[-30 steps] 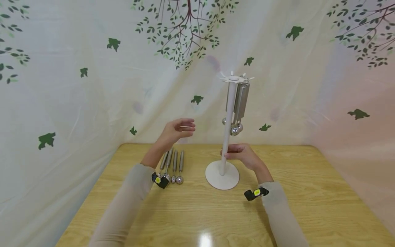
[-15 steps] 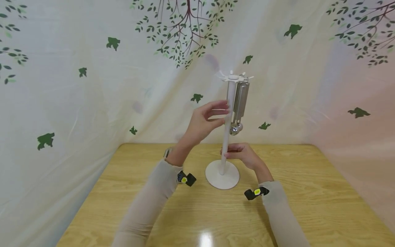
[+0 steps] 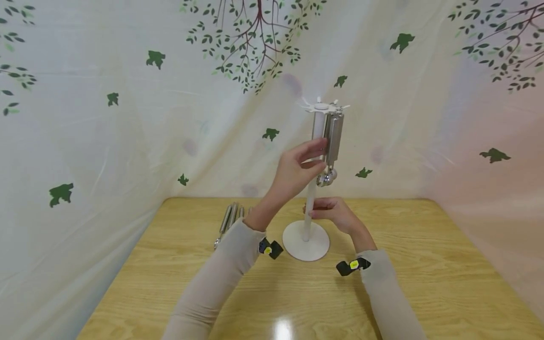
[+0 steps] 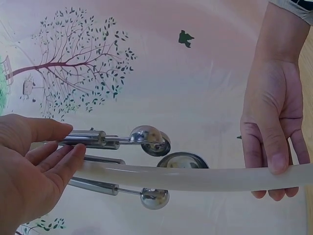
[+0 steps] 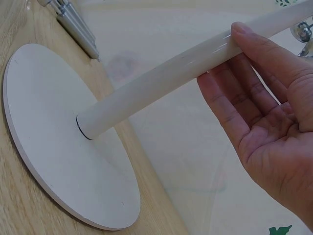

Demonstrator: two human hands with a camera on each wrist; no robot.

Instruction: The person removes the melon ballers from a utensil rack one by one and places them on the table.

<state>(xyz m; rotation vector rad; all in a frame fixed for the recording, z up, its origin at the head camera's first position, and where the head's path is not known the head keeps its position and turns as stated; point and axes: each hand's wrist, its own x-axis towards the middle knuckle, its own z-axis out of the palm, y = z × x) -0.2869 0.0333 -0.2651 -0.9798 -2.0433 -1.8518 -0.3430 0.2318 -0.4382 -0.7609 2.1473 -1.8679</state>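
Observation:
A white stand with a round base point(image 3: 293, 241) and a ring of hooks point(image 3: 321, 107) on top stands upright on the table. Steel spoons with round bowls point(image 3: 326, 177) hang from its right side. My left hand point(image 3: 293, 165) reaches across the pole, thumb and fingertips about the cylindrical handle of one hanging spoon point(image 4: 90, 137). Other hanging spoons, one with a larger bowl point(image 4: 183, 160), show around the pole in the left wrist view. Lower down, my right hand point(image 3: 335, 213) holds the pole point(image 5: 161, 71) between thumb and fingers.
More steel spoons point(image 3: 225, 219) lie side by side on the wooden table point(image 3: 297, 293), left of the base and partly hidden by my left forearm. A pale curtain point(image 3: 229, 118) printed with trees and birds hangs behind the table.
My left hand has moved right and up from above the lying spoons to the hanging ones, whose bowls have shifted slightly. The right hand has stayed at the pole.

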